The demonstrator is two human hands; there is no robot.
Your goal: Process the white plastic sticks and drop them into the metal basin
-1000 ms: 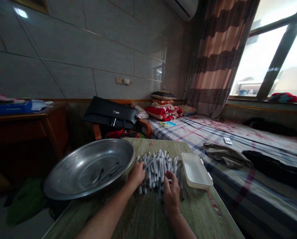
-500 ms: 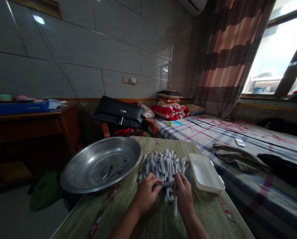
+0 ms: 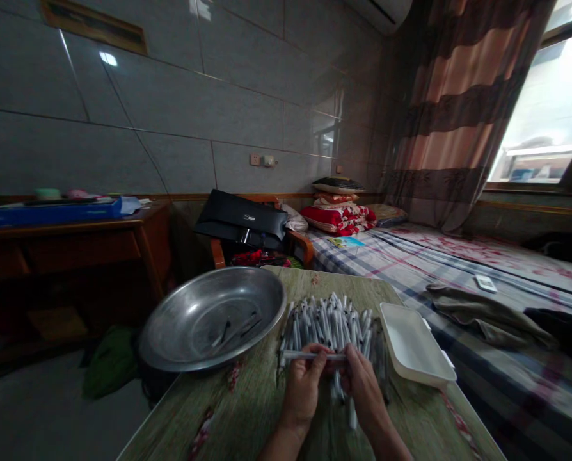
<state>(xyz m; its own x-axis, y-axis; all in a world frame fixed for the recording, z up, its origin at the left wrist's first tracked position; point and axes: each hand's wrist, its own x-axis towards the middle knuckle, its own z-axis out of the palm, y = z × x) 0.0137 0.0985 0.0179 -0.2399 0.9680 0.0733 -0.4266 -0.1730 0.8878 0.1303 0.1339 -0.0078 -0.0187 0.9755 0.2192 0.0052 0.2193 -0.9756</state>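
A slim clear pen (image 3: 293, 355) lies level between my two hands. My left hand (image 3: 301, 389) pinches it along its length, and one end sticks out to the left past the fingers. At the other end, my right hand (image 3: 363, 384) closes its fingertips around the pen. Whether its cap is on, I cannot tell. Just beyond the hands spreads a pile of clear pens (image 3: 331, 319) with dark ends, partly hidden by my fingers. To the left, a wide metal basin (image 3: 175, 320) holds a few dark, thin pieces.
A white plastic box (image 3: 413, 342) stands open at the right of the wood-patterned table (image 3: 247, 416). Behind the table, a monitor (image 3: 240, 218) rests on a wooden chair. A bed (image 3: 382, 253) with folded bedding is on the right, a desk (image 3: 151, 237) on the left.
My left hand has come closer to the right one, and the pen now pokes out on its left side. The whole view has shifted, so everything appears farther right.
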